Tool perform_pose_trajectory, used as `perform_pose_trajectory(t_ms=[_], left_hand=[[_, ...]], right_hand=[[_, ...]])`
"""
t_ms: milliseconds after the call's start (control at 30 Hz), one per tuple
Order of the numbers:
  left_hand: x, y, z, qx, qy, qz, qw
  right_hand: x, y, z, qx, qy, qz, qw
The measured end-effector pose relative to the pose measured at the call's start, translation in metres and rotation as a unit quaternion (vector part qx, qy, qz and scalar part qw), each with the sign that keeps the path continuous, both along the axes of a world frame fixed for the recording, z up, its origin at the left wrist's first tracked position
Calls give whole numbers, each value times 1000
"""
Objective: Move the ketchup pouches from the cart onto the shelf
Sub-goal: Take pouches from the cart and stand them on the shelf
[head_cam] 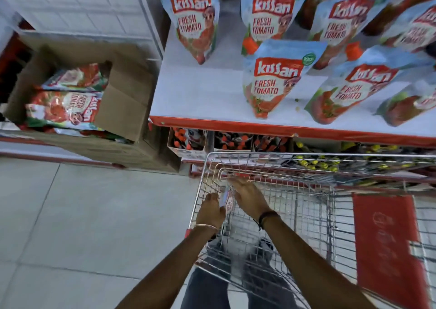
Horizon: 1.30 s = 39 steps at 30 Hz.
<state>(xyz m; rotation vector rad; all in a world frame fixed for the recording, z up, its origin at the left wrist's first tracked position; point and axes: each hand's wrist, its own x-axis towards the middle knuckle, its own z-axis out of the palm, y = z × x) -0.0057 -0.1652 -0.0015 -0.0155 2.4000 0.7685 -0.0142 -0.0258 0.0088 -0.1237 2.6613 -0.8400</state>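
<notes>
Both my hands are down inside the wire cart (pixel 306 167) at its near left corner. A ketchup pouch (pixel 228 201) stands edge-on between them, only a thin white and red strip showing. My left hand (pixel 211 210) presses its left side and my right hand (pixel 247 195) lies flat against its right side, fingers stretched forward. Above the cart, the white shelf (pixel 200 91) with a red front edge carries several upright Kissan Fresh Tomato pouches (pixel 271 82), mostly at its middle and right.
An open cardboard box (pixel 127 91) with more ketchup pouches lying in it sits left of the shelf. A red seat flap (pixel 387 245) hangs at the cart's right. Lower shelves hold small bottles and boxes. Grey tiled floor lies at left.
</notes>
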Motion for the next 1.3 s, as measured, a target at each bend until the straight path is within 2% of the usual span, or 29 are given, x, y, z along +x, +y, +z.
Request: perform_pose_trajectory(t_ms=[133, 300, 567, 667, 800, 933, 1300], left_hand=[[-8, 2, -17, -11, -49, 14, 999], [-8, 6, -32, -3, -32, 29, 999], [-12, 12, -16, -5, -3, 15, 1000], [-15, 14, 4, 6, 23, 1, 1000], [-19, 13, 40, 20, 57, -19, 998], [-24, 4, 87, 17, 112, -44, 993], [-71, -38, 275, 78, 282, -61, 954]], right_hand=[[1, -6, -39, 23, -3, 63, 998], [-1, -6, -56, 67, 37, 83, 994], [-1, 15, -41, 122, 43, 90, 988], [9, 25, -27, 115, 34, 74, 990], [20, 31, 11, 64, 61, -3, 996], [25, 26, 70, 18, 112, -27, 993], [-4, 3, 244, -67, 294, -51, 952]])
